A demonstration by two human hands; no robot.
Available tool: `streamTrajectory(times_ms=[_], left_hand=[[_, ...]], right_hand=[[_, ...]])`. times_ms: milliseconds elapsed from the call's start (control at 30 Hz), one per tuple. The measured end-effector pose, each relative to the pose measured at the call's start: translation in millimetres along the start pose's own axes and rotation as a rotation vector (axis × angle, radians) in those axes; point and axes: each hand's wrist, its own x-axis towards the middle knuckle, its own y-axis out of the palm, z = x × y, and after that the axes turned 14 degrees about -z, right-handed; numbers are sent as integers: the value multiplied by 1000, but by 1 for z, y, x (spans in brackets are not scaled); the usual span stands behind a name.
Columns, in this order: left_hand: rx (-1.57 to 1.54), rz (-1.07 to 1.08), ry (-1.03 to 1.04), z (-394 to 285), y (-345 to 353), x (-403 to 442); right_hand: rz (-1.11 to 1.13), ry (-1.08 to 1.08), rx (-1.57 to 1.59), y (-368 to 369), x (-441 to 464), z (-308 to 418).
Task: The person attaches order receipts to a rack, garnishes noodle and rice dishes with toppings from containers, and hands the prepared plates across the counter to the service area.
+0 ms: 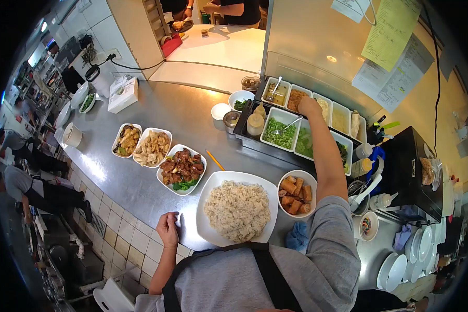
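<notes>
My right hand reaches across the topping rack to a white tub of brown crispy bits. Its fingers are drawn together at the tub's edge, and their tips are hidden. My left hand rests by the counter's edge with curled fingers and nothing visible in it. Between my arms sits a square white plate heaped with fried rice. Right of it stands a bowl of brown fried rolls. Glazed meat over greens fills a bowl to the upper left.
Two more bowls, one of pale meat strips and one of mixed stir-fry, stand farther left. A pencil lies near the plate. Chopped scallions fill a front tub. A blue cloth and stacked plates are at right.
</notes>
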Motion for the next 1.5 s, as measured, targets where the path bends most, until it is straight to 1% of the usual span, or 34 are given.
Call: streamTrajectory(times_ms=[100, 133, 233, 267, 300, 367, 433, 467, 500, 567, 667, 767, 833, 900, 1000, 1067, 1100, 1200, 1300, 1400, 1500], left_hand=[[21, 0, -8, -3, -1, 0], [23, -1, -1, -1, -1, 0], [19, -2, 17, 3, -1, -1], [18, 1, 20, 4, -1, 0], [11, 7, 44, 4, -1, 1], [18, 16, 76, 6, -2, 2], [65, 16, 97, 16, -5, 3], [49, 41, 50, 12, -7, 3], [26, 65, 6, 6, -7, 3], [-50, 96, -32, -1, -7, 2], [-136, 148, -25, 5, -10, 3], [-178, 196, -54, 6, -14, 6], [-211, 216, -72, 8, -15, 7], [-242, 240, -87, 10, -17, 9], [-295, 269, -130, 17, -18, 10], [-328, 298, -176, 21, -17, 13], [-323, 294, -165, 20, -17, 13], [-308, 290, -145, 19, -16, 14], [-311, 291, -157, 21, -16, 13], [-325, 294, -161, 21, -14, 16], [-307, 271, -175, 21, -17, 13]], right_hand=[[92, 48, 72, 45, 38, -31], [23, -52, 95, 56, 47, -43], [-82, 103, 360, 68, 48, -69], [-38, 83, 349, 67, 50, -74], [-18, -18, 398, 68, 57, -86], [-28, -198, 336, 47, 32, -86], [-60, -206, 344, -8, -10, -66], [-76, -209, 348, -37, -32, -55], [74, 159, 589, -61, -52, -40], [209, 174, 836, -89, -86, -38], [95, 83, 769, -116, -159, -10], [-105, -150, 894, -105, -226, 10], [-87, -171, 795, -110, -279, 38], [-24, -92, 719, -121, -317, 61], [-52, -155, 625, -111, -353, 57], [-78, -134, 639, -116, -377, 57], [-91, -125, 645, -119, -386, 57], [-42, -136, 575, -119, -401, 58], [-215, -161, 498, -110, -399, 52], [-381, -187, 527, -102, -395, 50], [-198, -381, 289, -99, -390, 50]])
